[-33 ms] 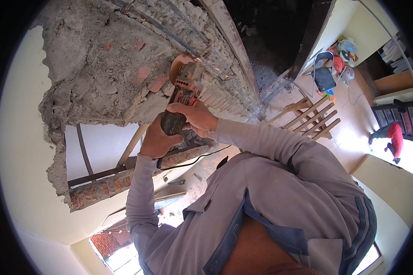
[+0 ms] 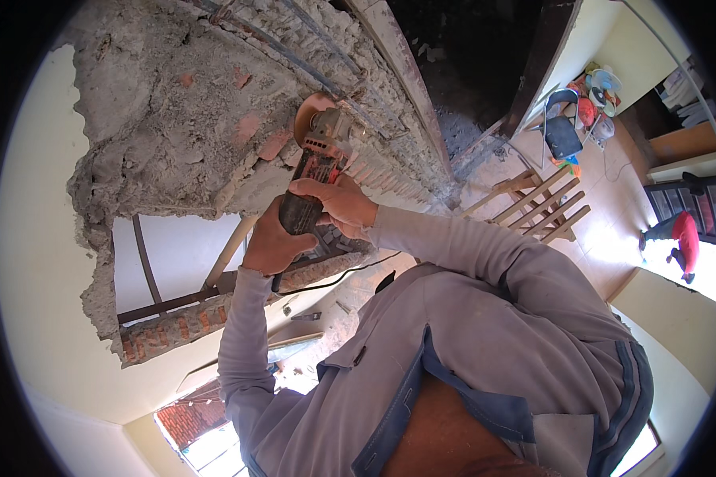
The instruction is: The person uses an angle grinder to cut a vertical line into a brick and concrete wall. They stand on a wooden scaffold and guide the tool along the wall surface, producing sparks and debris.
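Observation:
My left hand (image 2: 274, 241) wraps round the rear of a dusty black and red angle grinder (image 2: 318, 163). Closer to its head, my right hand (image 2: 344, 204) is closed on the body. The grinder's brownish disc (image 2: 305, 119) is against or very near a long steel bar (image 2: 294, 65) in the broken concrete (image 2: 167, 119); exact contact cannot be told. A black cord (image 2: 342, 277) trails from below my left hand. Both forearms are in grey sleeves.
Below the concrete, a brick-edged opening (image 2: 175, 327) shows a pale surface and a slanting pole (image 2: 229, 253). To the right are a wooden slatted frame (image 2: 541, 203), a chair (image 2: 562, 135) and piled household things. A person in red (image 2: 686, 242) is at the far right.
The bright orange streak along the steel bar beside the disc has faded. My hands and the grinder hold nearly the same place.

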Demonstrator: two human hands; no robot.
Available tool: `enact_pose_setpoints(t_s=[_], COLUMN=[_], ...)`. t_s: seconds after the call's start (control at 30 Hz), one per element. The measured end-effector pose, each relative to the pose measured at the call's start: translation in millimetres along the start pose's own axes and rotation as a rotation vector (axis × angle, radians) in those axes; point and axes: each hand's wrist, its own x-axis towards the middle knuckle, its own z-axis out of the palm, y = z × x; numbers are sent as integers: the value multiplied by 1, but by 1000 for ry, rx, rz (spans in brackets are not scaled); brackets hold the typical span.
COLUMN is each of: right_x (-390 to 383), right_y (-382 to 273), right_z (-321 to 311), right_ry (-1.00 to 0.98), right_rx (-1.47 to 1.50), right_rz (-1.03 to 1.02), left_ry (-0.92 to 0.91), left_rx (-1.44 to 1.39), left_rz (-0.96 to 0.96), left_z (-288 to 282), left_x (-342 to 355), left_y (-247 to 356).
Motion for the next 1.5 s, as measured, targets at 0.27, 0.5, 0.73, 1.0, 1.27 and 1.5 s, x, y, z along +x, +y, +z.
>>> enact_pose_setpoints(t_s=[0.27,0.5,0.73,1.0,1.27,1.5], right_x=[-1,1,2,1,-1,1], right_y=[-1,0,0,-1,-2,-1], right_z=[0,0,-1,0,-1,-1], right_ry=[4,3,2,-4,1,-11], right_rx=[-5,5,-1,-5,-1,10], right_rz=[7,11,24,21,21,25], left_ry=[0,-3,-5,-6,-1,-9], left_rx=[-3,-8,-16,-26,12,-26], left_rz=[-1,2,3,-11,-22,-28], left_z=[0,0,0,0,1,1], left_x=[0,1,2,1,1,2], left_y=[-1,-3,-2,-1,1,-3])
